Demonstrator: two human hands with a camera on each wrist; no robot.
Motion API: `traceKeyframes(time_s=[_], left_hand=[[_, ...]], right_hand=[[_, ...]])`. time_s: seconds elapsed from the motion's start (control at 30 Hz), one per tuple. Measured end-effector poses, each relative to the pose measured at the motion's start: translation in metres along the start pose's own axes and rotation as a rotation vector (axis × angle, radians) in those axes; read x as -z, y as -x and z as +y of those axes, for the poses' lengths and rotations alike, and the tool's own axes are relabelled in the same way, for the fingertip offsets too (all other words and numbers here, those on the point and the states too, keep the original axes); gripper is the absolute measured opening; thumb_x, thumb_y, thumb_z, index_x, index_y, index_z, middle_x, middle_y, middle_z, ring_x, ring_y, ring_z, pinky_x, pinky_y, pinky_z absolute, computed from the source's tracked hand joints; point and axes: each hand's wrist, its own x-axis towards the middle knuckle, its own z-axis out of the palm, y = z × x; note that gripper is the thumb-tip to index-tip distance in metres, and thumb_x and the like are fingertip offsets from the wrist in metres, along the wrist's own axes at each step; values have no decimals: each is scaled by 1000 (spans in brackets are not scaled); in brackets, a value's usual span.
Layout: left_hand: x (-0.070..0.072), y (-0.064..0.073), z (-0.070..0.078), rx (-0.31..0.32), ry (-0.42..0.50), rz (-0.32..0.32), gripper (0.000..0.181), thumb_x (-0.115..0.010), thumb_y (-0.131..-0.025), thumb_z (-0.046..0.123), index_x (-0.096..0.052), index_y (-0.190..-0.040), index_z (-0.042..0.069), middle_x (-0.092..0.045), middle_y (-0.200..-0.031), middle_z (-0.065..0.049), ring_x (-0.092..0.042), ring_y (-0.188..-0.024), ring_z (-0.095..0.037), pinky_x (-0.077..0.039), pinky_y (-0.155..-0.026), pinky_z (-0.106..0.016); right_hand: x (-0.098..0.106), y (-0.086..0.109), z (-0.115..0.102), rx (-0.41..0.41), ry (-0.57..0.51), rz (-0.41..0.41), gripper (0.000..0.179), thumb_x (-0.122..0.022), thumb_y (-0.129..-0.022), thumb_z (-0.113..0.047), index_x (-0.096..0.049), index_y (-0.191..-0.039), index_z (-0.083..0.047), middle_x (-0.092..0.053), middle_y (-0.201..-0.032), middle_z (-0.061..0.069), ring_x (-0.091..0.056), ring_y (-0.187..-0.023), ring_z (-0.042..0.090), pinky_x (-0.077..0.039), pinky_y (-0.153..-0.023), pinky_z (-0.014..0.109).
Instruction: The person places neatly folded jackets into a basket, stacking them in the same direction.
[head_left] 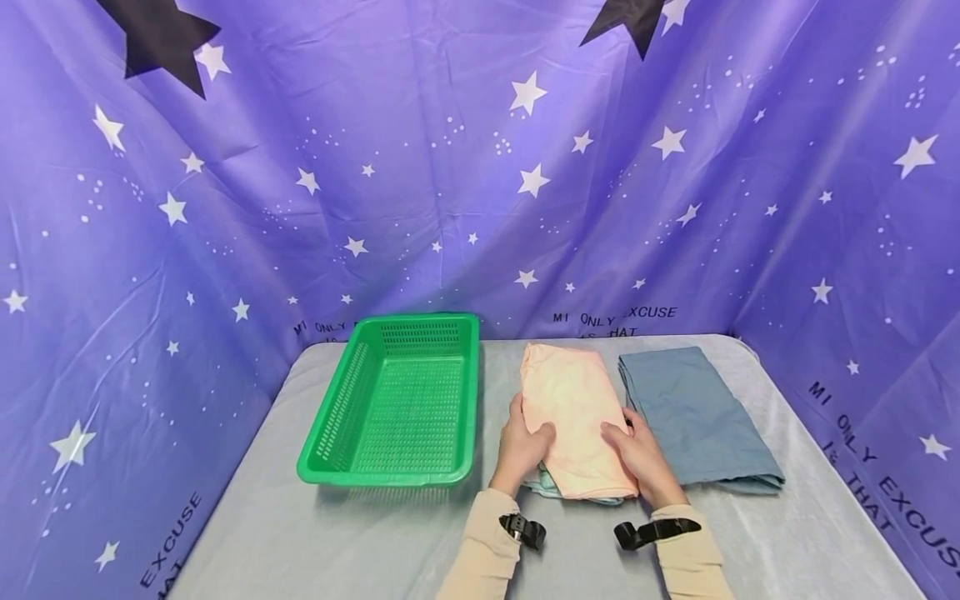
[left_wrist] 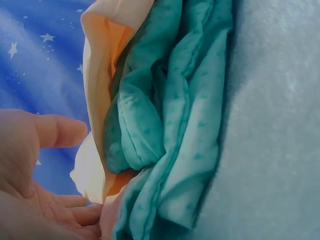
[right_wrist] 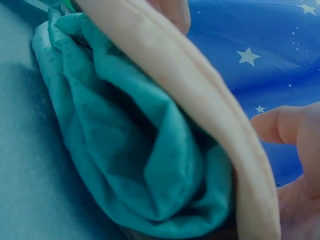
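Note:
A folded peach cloth (head_left: 577,408) lies on top of a teal cloth (head_left: 550,483) with small printed marks. My left hand (head_left: 522,446) holds the peach cloth at its left side, thumb on top. From the other side my right hand (head_left: 637,446) holds it too, thumb over the upper face. In the left wrist view, fingertips reach in at the edge between the peach layer and the teal cloth (left_wrist: 185,130), which shows loose folds. Rolled teal folds (right_wrist: 135,140) show under the peach edge (right_wrist: 200,100) in the right wrist view. Some fingers are hidden by cloth.
A green plastic basket (head_left: 475,400) with perforated walls stands to the left. On the right lies a folded blue-grey cloth (head_left: 697,417). All rest on a table with a light grey cover (head_left: 360,542). Purple star-printed curtains (head_left: 420,167) enclose the table's back and sides.

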Motion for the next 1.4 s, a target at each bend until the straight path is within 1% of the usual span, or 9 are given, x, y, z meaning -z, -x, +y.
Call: traceKeyframes(time_s=[0.13, 0.23, 0.4, 0.53, 0.63, 0.87, 1.0, 1.27, 1.4], left_hand=[[2, -1, 2, 30, 85, -10, 81, -64, -94, 25, -24, -163, 8, -53, -149, -24, -61, -128, -33, -54, -99, -43], [1, -4, 2, 69, 136, -10, 79, -64, -95, 24, -26, -162, 9, -57, -145, -23, -70, -98, -23, -56, -70, -32], [-2, -10, 0, 129, 200, -28, 72, -65, -95, 26, -35, -159, 14, -62, -139, -20, -50, -54, -11, -39, -43, -25], [-5, -13, -3, 143, 238, -34, 63, -65, -97, 28, -43, -155, 14, -67, -131, -15, -42, -50, -7, -38, -45, -22], [-5, -16, -7, 138, 269, -36, 55, -64, -99, 29, -50, -149, 10, -71, -120, -11, -54, -61, -5, -45, -53, -21], [-6, -20, -12, 140, 327, -64, 40, -62, -102, 32, -63, -133, 6, -73, -98, -6, -71, -80, -13, -59, -70, -28], [-7, -19, -12, 152, 311, -74, 40, -62, -101, 33, -64, -132, 8, -73, -97, -6, -70, -78, -13, -59, -68, -28], [-8, -17, -12, 134, 291, -64, 33, -65, -100, 27, -66, -128, 10, -71, -88, -5, -63, -63, -10, -49, -50, -25], [-7, -15, -10, 137, 302, -71, 33, -65, -100, 25, -65, -129, 10, -70, -86, -4, -61, -60, -10, -47, -48, -24]], right_hand=[[-2, -2, 3, 6, 17, 6, 78, -55, -106, -31, -12, -163, -2, -35, -158, 28, -48, -134, 38, -43, -104, 41], [-4, -5, 6, 5, 17, 1, 77, -56, -106, -34, -14, -163, -2, -33, -159, 27, -45, -136, 38, -41, -109, 47], [-6, -8, 9, -23, -3, -11, 83, -55, -105, -41, -10, -164, -5, -37, -157, 25, -47, -136, 37, -47, -105, 43], [-9, -8, 12, -36, -20, -20, 80, -52, -106, -45, -12, -164, -6, -47, -151, 22, -57, -127, 29, -52, -92, 30], [-9, -8, 14, -33, -24, -13, 78, -49, -107, -47, -16, -164, -6, -50, -148, 22, -61, -119, 24, -53, -88, 29], [-8, -9, 17, -20, 7, -11, 83, -47, -106, -54, -15, -163, -3, -44, -154, 24, -52, -135, 36, -44, -111, 50], [-9, -9, 21, -5, 46, -2, 85, -47, -105, -55, -15, -163, -3, -41, -156, 24, -45, -141, 39, -35, -117, 58], [-9, -5, 22, 16, 48, -2, 80, -47, -107, -52, -17, -163, -3, -48, -151, 23, -52, -133, 37, -40, -112, 56], [-10, -3, 21, 12, 35, -2, 81, -48, -107, -49, -12, -164, -4, -42, -157, 24, -46, -140, 39, -36, -117, 59]])
